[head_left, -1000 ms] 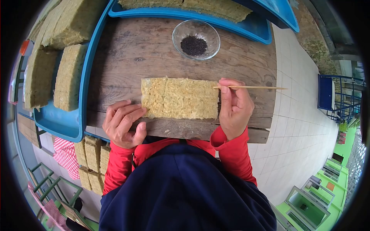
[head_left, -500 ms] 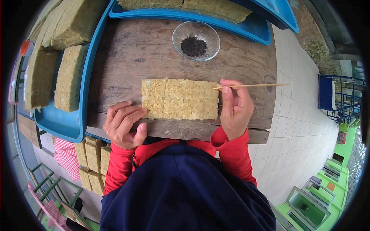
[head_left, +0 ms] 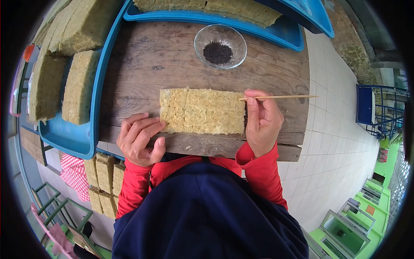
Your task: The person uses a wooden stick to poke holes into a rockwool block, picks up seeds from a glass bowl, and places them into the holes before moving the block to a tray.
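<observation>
While our left hand (head_left: 139, 139) rests half-curled with fingertips against the rockwool slab's (head_left: 202, 111) near-left corner on the wooden table (head_left: 142, 64), our right hand (head_left: 262, 121), at its right edge, pinches a thin wooden skewer (head_left: 280, 97). Light, soft and crumbly by the look of it, the slab is best steadied at its edges.

We see a flat, rectangular slab of yellow fibrous material (head_left: 202, 111) lying on the wooden table, near its front edge, scored into small squares (its surface looks rough and stringy). At its right edge we see a thin wooden stick (head_left: 280, 97), held almost level and pointing right.
</observation>
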`<state>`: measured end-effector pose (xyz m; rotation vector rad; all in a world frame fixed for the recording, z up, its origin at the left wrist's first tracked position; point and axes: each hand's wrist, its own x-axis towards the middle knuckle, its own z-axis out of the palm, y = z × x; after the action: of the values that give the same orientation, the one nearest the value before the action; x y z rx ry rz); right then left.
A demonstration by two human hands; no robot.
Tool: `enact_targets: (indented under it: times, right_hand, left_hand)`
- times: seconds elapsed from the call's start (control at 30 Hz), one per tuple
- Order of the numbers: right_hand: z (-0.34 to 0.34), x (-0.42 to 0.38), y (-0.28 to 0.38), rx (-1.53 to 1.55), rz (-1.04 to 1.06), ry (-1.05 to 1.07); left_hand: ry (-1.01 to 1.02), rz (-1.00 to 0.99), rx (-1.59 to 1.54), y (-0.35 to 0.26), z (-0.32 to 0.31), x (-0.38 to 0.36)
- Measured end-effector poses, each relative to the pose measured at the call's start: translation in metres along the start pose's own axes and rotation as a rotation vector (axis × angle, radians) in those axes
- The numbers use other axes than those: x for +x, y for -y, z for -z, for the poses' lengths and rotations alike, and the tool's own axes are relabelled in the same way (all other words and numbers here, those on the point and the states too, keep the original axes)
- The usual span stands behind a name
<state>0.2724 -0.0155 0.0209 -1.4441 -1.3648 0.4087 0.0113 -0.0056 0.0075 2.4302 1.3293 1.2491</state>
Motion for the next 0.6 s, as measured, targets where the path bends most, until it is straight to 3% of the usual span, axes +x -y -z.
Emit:
enact_targets:
  times: [0.27, 0.37, 0.6]
  right_hand:
    - [0.0011, -0.0011, 0.0033, 0.054, -0.041, -0.021]
    - [0.0034, -0.0017, 0.0031, 0.126, 0.077, -0.079]
    - [0.0043, -0.0032, 0.0031, 0.072, 0.053, 0.027]
  left_hand:
    - [-0.003, 0.003, 0.011, -0.0005, -0.0001, 0.0005]
    - [-0.002, 0.005, 0.009, -0.0010, 0.0002, 0.0009]
    - [-0.007, 0.004, 0.005, -0.0010, -0.0005, 0.0011]
